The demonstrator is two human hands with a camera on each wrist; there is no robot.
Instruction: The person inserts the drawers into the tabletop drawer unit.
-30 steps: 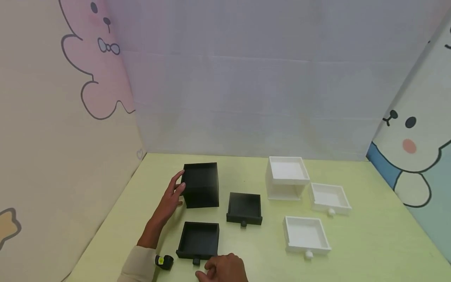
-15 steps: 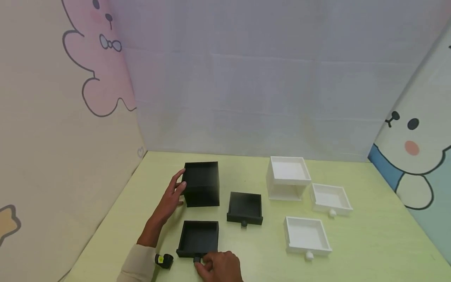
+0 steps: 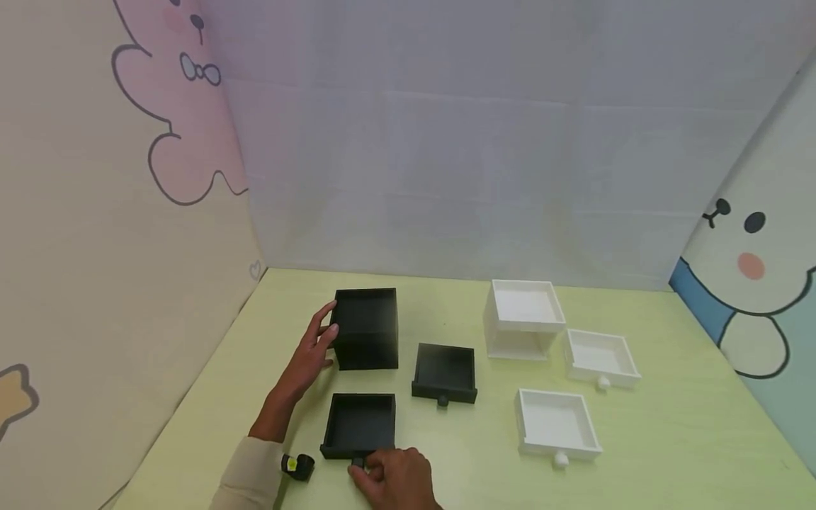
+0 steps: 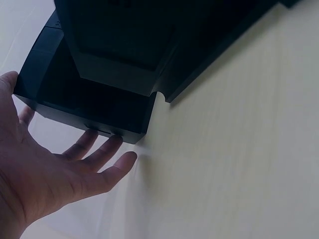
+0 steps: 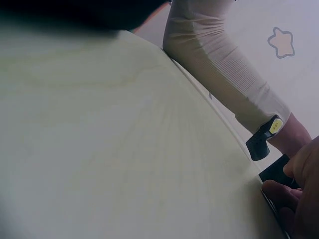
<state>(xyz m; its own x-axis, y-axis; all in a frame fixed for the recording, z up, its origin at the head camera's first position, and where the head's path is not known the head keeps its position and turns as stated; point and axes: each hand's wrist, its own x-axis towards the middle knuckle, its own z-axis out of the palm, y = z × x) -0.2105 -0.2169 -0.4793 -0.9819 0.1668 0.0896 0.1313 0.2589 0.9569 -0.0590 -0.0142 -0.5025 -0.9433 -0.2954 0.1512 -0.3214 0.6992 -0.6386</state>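
Observation:
The left hand rests against the left side of a black drawer cabinet, its fingers spread. In the left wrist view, the fingers of that hand lie along the cabinet's side. Nearer the person, a black drawer lies flat in front of the cabinet, its tray facing up. The right hand pinches the knob on its front between thumb and fingers. Only part of the right hand shows at the edge of the right wrist view. To the right lies a second black drawer.
A white drawer cabinet stands at the back right, its front open. Beside it lie a white drawer and another white drawer nearer the front. The yellowish table meets a left side wall and a back curtain.
The right hand has moved left onto the drawer's knob and now pinches it. The left hand stays against the cabinet. The head view has shifted slightly.

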